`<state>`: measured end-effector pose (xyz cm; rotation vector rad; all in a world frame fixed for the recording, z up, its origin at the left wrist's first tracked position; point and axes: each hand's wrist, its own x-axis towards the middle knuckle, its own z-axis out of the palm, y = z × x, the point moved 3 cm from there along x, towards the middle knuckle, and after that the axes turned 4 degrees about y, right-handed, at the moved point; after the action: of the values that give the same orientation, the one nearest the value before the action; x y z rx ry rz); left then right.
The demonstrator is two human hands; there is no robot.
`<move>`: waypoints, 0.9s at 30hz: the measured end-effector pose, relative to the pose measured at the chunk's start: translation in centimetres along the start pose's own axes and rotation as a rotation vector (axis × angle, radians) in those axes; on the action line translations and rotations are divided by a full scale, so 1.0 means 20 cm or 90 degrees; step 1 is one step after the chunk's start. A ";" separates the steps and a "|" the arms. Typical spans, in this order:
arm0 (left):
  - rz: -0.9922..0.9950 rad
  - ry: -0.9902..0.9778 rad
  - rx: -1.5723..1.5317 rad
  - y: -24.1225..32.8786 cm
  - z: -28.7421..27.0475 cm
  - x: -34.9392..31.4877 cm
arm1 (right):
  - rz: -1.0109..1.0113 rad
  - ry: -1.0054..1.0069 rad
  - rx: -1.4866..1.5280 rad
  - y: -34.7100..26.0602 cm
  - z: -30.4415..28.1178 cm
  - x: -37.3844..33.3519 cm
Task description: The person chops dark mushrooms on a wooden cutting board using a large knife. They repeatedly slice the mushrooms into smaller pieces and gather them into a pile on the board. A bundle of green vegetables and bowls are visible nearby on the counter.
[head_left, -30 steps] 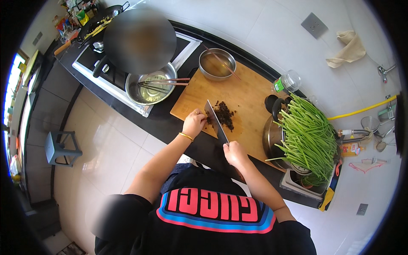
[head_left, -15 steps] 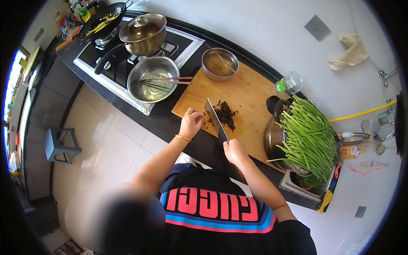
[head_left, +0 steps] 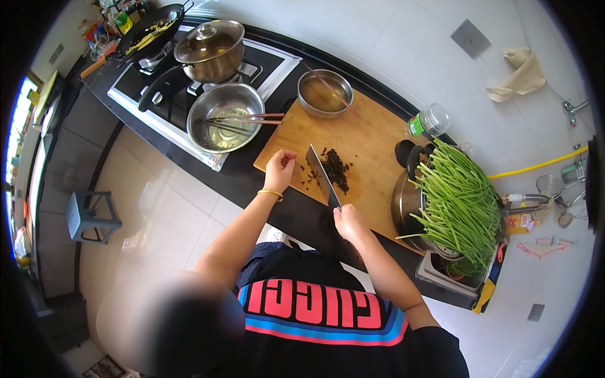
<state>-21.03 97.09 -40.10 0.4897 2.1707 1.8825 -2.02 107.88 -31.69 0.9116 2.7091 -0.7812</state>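
My right hand (head_left: 351, 223) is wrapped round the handle of a cleaver (head_left: 324, 179). Its blade stands on edge on the wooden cutting board (head_left: 377, 148), along the left side of a small heap of dark chopped bits (head_left: 336, 170). A few loose bits lie left of the blade. Over the board's left front edge is my left hand (head_left: 280, 169), with a yellow bangle at the wrist. Its fingers are bent in toward the thumb, apart from the blade; whether anything small is between them I cannot make out.
A steel bowl of liquid (head_left: 324, 101) with chopsticks across it sits at the board's back. Left are a steel bowl with chopsticks (head_left: 205, 104), a lidded pot (head_left: 217, 63) and a wok (head_left: 129, 47). Right are a clear jar (head_left: 435, 118) and heaped long green stalks (head_left: 457, 208).
My left hand has moved slightly up and left, away from the blade, and its fingers have loosened a little. The cleaver and the chopped heap are almost where they were.
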 end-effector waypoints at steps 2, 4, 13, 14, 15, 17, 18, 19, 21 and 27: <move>-0.075 -0.010 -0.218 -0.03 0.03 0.03 | 0.028 -0.014 0.024 0.00 0.01 0.02; -0.132 -0.009 -0.345 -0.02 0.04 0.04 | 0.036 -0.011 0.044 0.01 0.02 0.03; -0.181 0.019 -0.331 -0.07 -0.03 0.05 | 0.047 -0.027 0.068 0.02 0.02 0.05; -0.160 0.021 -0.291 -0.07 -0.03 0.04 | 0.050 -0.022 0.066 0.02 0.02 0.07; -0.138 0.023 -0.250 -0.07 -0.02 0.03 | 0.052 -0.017 0.065 0.02 0.03 0.08; -0.064 0.040 -0.099 -0.04 -0.02 0.02 | 0.058 -0.011 0.086 0.05 0.06 0.11; -0.012 0.055 0.011 -0.01 -0.03 0.01 | 0.062 -0.007 0.096 0.07 0.07 0.11; 0.041 0.070 0.121 0.02 -0.04 0.00 | 0.064 0.004 0.094 0.08 0.07 0.11; 0.007 0.068 0.104 0.06 -0.04 -0.04 | 0.066 0.016 0.091 0.07 0.05 0.08; 0.000 0.008 0.041 0.04 0.06 -0.08 | 0.047 -0.003 0.065 0.01 0.02 0.11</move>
<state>-19.00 97.55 -39.52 0.4912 2.2444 1.8254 -3.61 108.93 -32.82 1.0229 2.6359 -0.9123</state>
